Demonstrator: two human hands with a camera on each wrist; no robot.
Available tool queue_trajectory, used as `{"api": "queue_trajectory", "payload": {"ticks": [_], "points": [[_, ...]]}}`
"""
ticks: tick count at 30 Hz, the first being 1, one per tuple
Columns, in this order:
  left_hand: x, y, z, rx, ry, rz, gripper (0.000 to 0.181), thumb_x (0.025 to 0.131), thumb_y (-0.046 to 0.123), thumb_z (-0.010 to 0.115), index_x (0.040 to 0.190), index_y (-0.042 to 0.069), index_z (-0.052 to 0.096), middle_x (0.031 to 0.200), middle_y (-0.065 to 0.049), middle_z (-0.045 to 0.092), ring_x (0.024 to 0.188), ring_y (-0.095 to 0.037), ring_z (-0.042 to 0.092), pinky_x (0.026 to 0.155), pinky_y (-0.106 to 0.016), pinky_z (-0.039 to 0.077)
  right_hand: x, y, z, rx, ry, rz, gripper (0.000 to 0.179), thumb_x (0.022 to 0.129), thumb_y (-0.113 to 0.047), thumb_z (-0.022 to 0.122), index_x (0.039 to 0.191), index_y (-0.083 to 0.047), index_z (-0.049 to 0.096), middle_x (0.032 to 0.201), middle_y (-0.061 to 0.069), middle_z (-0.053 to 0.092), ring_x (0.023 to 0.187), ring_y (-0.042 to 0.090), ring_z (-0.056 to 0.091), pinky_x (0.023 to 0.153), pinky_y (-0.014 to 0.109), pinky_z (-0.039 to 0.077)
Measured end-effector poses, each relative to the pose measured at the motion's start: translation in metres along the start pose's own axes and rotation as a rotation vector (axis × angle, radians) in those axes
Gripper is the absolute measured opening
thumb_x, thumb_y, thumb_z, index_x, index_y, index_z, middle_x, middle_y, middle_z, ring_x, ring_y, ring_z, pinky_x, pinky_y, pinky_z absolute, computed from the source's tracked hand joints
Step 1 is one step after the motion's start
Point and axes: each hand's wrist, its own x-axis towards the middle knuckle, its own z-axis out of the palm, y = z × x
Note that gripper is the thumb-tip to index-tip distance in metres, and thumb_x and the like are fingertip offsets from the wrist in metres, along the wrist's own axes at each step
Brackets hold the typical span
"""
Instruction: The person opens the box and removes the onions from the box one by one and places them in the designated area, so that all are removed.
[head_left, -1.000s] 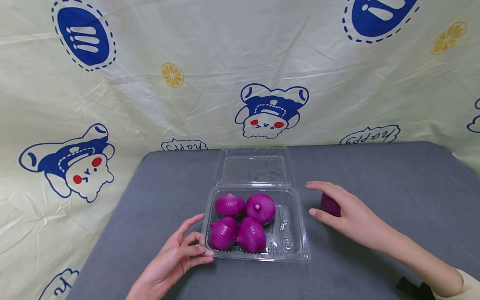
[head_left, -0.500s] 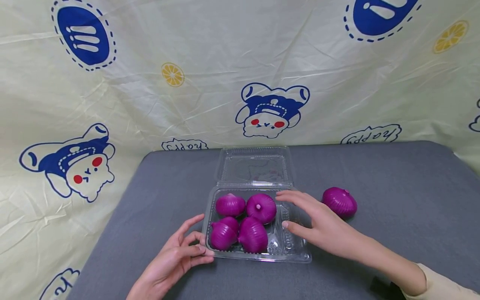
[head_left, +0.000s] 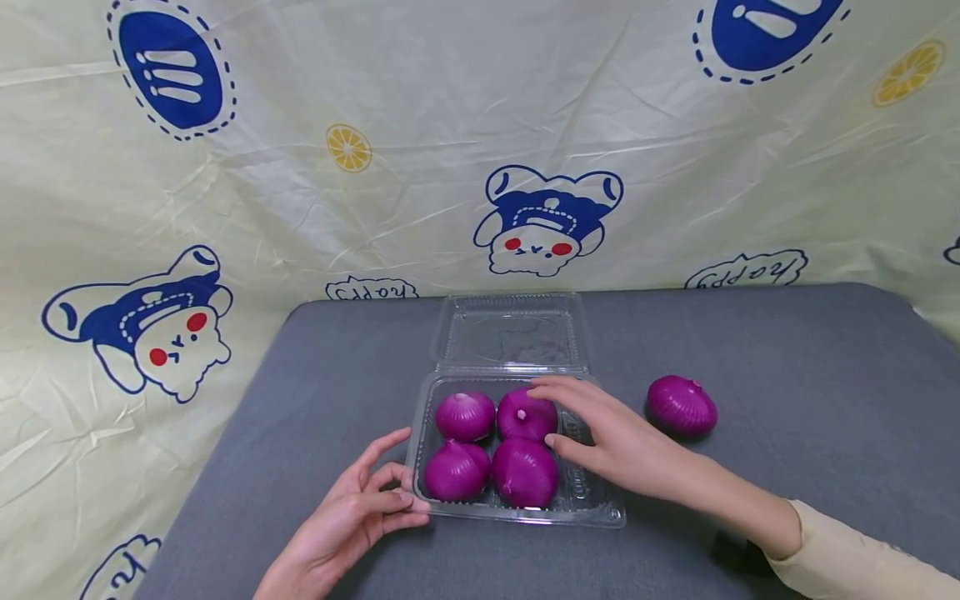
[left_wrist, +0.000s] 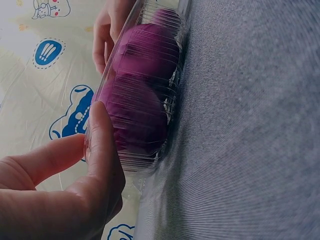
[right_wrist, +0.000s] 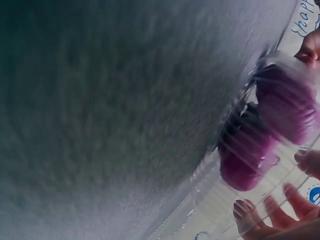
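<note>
L hand [head_left: 360, 504] pinching box [head_left: 570, 520] rim; R hand [head_left: 622, 442] loose at onions [head_left: 525, 473]; bkgd cloth [head_left: 420, 217] w/ "happy"

On my feed the onions [head_left: 525, 472] are vivid purple, finely lined; their container [head_left: 525, 517] is clear, the counter [head_left: 810, 358] plain grey. I see a cream sheet [head_left: 420, 67] printed with red-cheeked blue-and-white dogs [head_left: 546, 203], dashed-edged blue ovals [head_left: 171, 75] and yellow citrus slices [head_left: 348, 148]. The sleeve [head_left: 847, 546] is beige.

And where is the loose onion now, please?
In the head view, the loose onion lies on the grey table, right of the clear container, near the right hand.
</note>
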Motion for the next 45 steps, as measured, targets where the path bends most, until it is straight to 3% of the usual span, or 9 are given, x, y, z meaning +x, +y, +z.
{"api": "queue_trajectory", "payload": {"ticks": [14,26,37,45], "points": [[0.0,-0.001,0.0,0.001,-0.005,-0.004,0.08,0.087,-0.014,0.055,0.153,0.011,0.017,0.099,-0.008,0.052,0.088,-0.028,0.068,0.09,-0.044,0.053,0.022,0.012,0.0,-0.11,-0.122,-0.047,0.068,0.082,-0.023,0.08,0.144,-0.021,0.05,0.144,-0.002,0.048,0.132,0.022,0.044,0.103,0.051,0.042],[0.0,0.0,-0.001,-0.006,0.016,-0.009,0.08,0.087,-0.014,0.054,0.153,0.012,0.018,0.098,-0.007,0.051,0.088,-0.028,0.067,0.09,-0.045,0.053,0.032,0.013,0.001,-0.219,-0.216,-0.028,0.076,0.082,-0.035,0.078,0.148,-0.021,0.044,0.146,0.001,0.045,0.123,0.022,0.052,0.097,0.052,0.047],[0.0,0.001,-0.001,-0.009,0.019,-0.005,0.079,0.088,-0.014,0.054,0.153,0.011,0.019,0.098,-0.008,0.051,0.089,-0.028,0.067,0.09,-0.045,0.053,0.032,0.015,-0.001,-0.182,-0.212,-0.045,0.074,0.084,-0.038,0.075,0.149,-0.025,0.043,0.142,-0.002,0.043,0.116,0.019,0.055,0.09,0.047,0.051],[0.0,0.001,0.0,-0.001,0.023,-0.001,0.078,0.088,-0.014,0.053,0.153,0.011,0.018,0.098,-0.008,0.051,0.088,-0.027,0.067,0.09,-0.044,0.053,0.035,0.013,0.0,-0.18,-0.21,-0.021,0.074,0.083,-0.034,0.078,0.148,-0.022,0.045,0.133,-0.002,0.044,0.1,0.012,0.057,0.077,0.031,0.053]]}}
